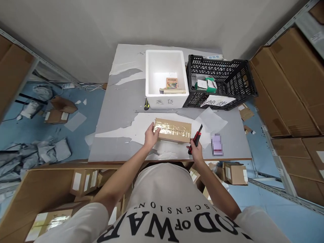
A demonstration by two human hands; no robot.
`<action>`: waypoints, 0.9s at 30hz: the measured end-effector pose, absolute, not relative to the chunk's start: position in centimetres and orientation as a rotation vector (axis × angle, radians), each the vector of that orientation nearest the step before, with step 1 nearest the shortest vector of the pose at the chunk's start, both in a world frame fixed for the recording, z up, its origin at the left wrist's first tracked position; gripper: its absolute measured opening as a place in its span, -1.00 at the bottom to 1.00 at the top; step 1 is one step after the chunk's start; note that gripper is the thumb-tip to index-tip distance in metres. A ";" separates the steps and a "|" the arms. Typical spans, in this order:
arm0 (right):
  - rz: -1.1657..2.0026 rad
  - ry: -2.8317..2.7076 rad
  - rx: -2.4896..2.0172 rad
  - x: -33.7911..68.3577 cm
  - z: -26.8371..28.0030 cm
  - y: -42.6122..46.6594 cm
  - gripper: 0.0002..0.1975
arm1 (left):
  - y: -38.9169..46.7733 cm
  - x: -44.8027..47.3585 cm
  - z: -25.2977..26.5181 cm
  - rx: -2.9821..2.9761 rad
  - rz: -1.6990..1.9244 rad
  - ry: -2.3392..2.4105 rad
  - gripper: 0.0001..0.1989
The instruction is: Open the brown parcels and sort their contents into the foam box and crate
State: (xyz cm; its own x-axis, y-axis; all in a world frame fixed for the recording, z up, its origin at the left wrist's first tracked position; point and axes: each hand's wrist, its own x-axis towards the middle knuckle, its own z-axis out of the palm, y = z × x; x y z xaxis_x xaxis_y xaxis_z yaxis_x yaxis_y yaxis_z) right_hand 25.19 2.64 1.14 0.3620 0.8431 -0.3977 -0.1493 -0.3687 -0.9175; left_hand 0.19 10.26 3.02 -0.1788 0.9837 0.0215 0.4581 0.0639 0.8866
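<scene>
A long cardboard box (pixel 174 130) with shiny clear tape across its top lies on the table in front of me. My left hand (pixel 152 135) grips its left end, thumb on the top face. A red and black utility knife (pixel 195 140) is in my right hand (pixel 195 150), its tip pointing up and away from me. Fingers of that hand also reach the box's lower right corner. Beneath the box is a torn white patch (pixel 141 123) of the table covering.
Behind the box stand a white foam box (pixel 164 103) with small boxes inside and a black plastic crate (pixel 220 65) holding green-and-white packs. A yellow-black cutter (pixel 146 104) lies left of the foam box. A blurred purple item (pixel 217 145) is at right. Cartons (pixel 235 173) sit below the table.
</scene>
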 end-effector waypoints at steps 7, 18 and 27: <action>0.912 -1.130 -1.798 26.6 4.3 3.8 -0.50 | 6.3 2.2 3.4 2.300 0.738 1.403 -0.56; 0.851 -2.781 -1.099 22.0 12.5 14.3 -0.51 | 7.1 2.8 0.9 2.307 0.718 1.380 -0.59; 0.496 -3.176 -1.242 20.3 14.9 15.2 -0.47 | 7.5 3.3 0.7 2.332 0.664 1.386 -0.59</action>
